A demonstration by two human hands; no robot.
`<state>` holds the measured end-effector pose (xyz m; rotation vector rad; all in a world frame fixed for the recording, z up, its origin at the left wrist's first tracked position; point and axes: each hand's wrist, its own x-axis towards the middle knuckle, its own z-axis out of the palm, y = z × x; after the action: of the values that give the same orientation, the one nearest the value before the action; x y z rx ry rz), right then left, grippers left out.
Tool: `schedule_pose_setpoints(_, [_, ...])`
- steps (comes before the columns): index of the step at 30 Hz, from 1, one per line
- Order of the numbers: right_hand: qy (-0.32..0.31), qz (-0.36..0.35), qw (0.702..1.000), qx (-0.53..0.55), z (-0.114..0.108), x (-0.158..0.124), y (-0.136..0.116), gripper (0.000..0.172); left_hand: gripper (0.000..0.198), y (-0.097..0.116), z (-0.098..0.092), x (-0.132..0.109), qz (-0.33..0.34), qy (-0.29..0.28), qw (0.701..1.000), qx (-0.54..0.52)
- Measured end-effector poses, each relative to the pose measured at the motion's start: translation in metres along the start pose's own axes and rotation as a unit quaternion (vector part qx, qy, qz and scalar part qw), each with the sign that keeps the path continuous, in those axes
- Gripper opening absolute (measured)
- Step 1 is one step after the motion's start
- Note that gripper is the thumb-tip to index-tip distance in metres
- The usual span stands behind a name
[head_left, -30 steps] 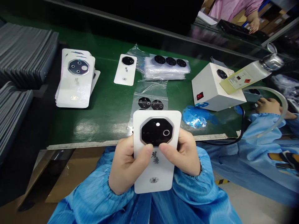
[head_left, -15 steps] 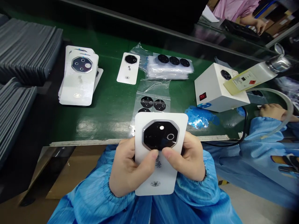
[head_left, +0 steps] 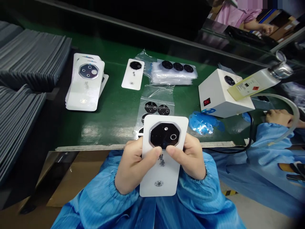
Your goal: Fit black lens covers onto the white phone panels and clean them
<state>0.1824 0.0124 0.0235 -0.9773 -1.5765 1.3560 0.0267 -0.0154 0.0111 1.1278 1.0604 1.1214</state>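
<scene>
A white phone back cover [head_left: 156,171] with a black octagonal camera window is held upright between both my hands, in front of the bench edge. My left hand [head_left: 133,163] grips its left side, the thumb pressing at the window's lower rim. On the opposite side my right hand [head_left: 192,156] grips it too, its thumb beside the other one. The fingers behind the cover are hidden. Just beyond it lies a clear sheet [head_left: 170,93] bearing black octagonal lens pieces [head_left: 151,107], partly covered by what I hold.
A stack of white covers [head_left: 87,92] lies left of a single cover [head_left: 132,74]. Grey trays [head_left: 35,54] fill the left side. Bagged lens pieces [head_left: 172,74], blue film scraps [head_left: 202,122], a white box [head_left: 219,95] and a bottle [head_left: 257,81] are rightward, near a co-worker's hand [head_left: 277,117].
The view has shifted slightly, so the bench things sit a little lower. My thumbs have risen slightly on the cover, baring more of its printed characters. Both hands keep their grip.
</scene>
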Motion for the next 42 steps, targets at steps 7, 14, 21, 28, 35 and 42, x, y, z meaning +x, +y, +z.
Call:
schedule_pose_setpoints(7, [-0.061,0.048,0.997,0.016,-0.008,0.004,0.012,0.043,0.031,0.007,-0.016,0.025,0.017,-0.048,0.998,0.036])
schedule_pose_setpoints(14, [-0.037,0.036,0.999,0.011,-0.012,0.023,0.023,0.049,0.027,0.016,-0.010,0.052,0.018,-0.097,0.994,0.053])
schedule_pose_setpoints(21, [0.075,0.061,0.995,-0.002,-0.036,0.057,0.051,0.048,0.035,0.010,-0.026,0.079,-0.014,-0.085,0.996,0.027])
schedule_pose_setpoints(28, [0.069,0.058,0.994,-0.066,-0.049,0.063,0.064,0.036,0.033,0.018,-0.097,0.188,0.015,0.160,0.976,0.148])
schedule_pose_setpoints(35, [0.048,0.054,0.991,-0.110,-0.048,0.058,0.064,0.027,0.032,0.022,-0.114,0.223,0.048,0.210,0.898,0.384])
schedule_pose_setpoints(42, [0.031,0.035,0.986,-0.160,-0.041,0.055,0.058,0.024,0.036,0.028,-0.135,0.178,0.040,0.313,0.754,0.576])
